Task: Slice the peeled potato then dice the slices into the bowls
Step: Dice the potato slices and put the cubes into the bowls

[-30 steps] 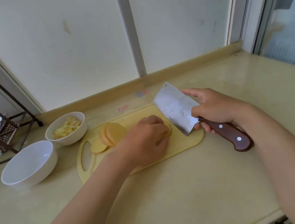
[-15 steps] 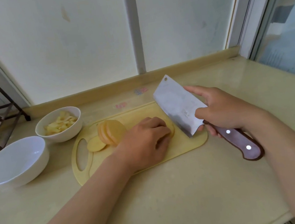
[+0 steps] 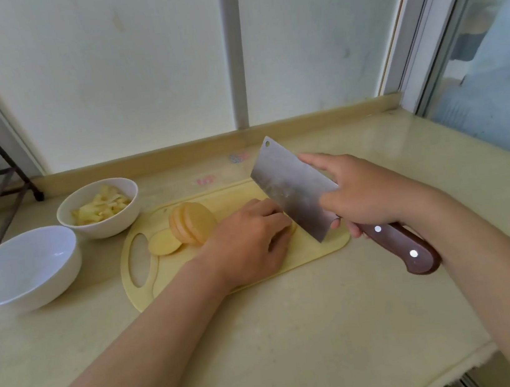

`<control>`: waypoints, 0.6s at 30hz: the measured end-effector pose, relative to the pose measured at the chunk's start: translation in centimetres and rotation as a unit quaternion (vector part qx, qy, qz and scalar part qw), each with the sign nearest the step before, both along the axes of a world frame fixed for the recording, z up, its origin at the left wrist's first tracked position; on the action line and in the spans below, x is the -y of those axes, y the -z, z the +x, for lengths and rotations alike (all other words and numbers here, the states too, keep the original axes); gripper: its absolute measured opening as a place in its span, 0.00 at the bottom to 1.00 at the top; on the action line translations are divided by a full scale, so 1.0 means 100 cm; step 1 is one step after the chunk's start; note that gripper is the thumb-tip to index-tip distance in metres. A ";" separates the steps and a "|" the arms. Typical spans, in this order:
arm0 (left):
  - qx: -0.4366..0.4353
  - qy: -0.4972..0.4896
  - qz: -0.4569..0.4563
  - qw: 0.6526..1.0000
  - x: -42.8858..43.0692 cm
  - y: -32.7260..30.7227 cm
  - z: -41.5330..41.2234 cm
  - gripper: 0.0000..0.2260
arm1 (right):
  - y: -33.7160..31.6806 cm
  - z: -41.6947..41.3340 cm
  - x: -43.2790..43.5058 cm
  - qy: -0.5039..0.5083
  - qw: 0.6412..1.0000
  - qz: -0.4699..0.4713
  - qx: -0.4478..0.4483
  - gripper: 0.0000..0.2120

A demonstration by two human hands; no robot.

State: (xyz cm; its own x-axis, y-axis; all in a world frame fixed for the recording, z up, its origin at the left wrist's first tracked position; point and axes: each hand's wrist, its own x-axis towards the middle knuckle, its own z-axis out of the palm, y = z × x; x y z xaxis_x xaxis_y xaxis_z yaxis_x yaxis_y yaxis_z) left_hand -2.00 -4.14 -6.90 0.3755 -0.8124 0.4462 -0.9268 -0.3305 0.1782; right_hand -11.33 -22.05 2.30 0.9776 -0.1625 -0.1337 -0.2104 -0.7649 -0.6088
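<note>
Nearest us is just worktop [image 3: 267, 339]. Then on the cutting board [image 3: 317, 247] our left hand [image 3: 247, 240] is curled down over the potato [image 3: 292, 228], so it's mostly hidden under our fingers. Our right hand [image 3: 364, 191] grips the knife [image 3: 289, 188] by the handle, forefinger stretched along the blade, which tilts just beside the left fingertips. The slices [image 3: 192, 223] lean further left on the board, one lying flat. Off the board's left end sits the white bowl [image 3: 25, 291], and behind it the small bowl [image 3: 101, 226] holding dice [image 3: 101, 206].
</note>
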 end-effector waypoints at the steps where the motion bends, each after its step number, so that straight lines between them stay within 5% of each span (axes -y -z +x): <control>1: 0.000 0.000 0.000 1.000 0.000 0.000 0.000 0.09 | 0.000 0.000 -0.002 -0.004 1.000 -0.012 -0.002 0.41; 18: -0.013 -0.008 0.020 1.000 0.000 -0.005 -0.003 0.15 | -0.011 -0.011 -0.031 -0.045 0.987 -0.151 -0.025 0.40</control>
